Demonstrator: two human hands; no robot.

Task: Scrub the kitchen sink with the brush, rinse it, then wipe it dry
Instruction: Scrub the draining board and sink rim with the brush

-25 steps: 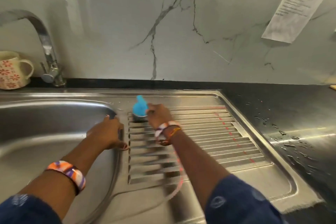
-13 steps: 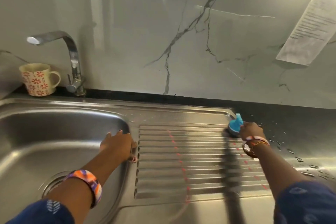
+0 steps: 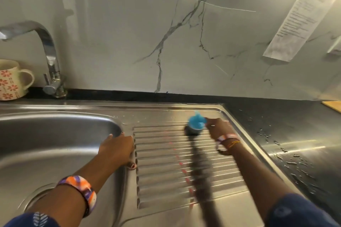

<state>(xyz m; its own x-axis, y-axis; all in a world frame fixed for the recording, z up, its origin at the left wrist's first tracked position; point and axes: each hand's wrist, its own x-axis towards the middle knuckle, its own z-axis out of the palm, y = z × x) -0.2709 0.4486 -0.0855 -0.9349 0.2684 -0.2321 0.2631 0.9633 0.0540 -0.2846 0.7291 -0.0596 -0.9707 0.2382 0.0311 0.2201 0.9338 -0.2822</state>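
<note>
Right hand (image 3: 218,127) grips brush (image 3: 196,125), blue handle upright, bristles down on sink (image 3: 184,162) drainboard; left hand (image 3: 117,148) flat on rim.

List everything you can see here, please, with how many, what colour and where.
sink: one, steel, basin at left
draining board: one, steel, ridged, right of basin
brush: one, blue, on the draining board's far end
tap: one, chrome, behind basin
mug: one, cream with red flowers, left of tap
counter: one, black, wet, at right
paper: one, white, on wall
left hand: rests on the basin's edge
right hand: grips the brush
</note>
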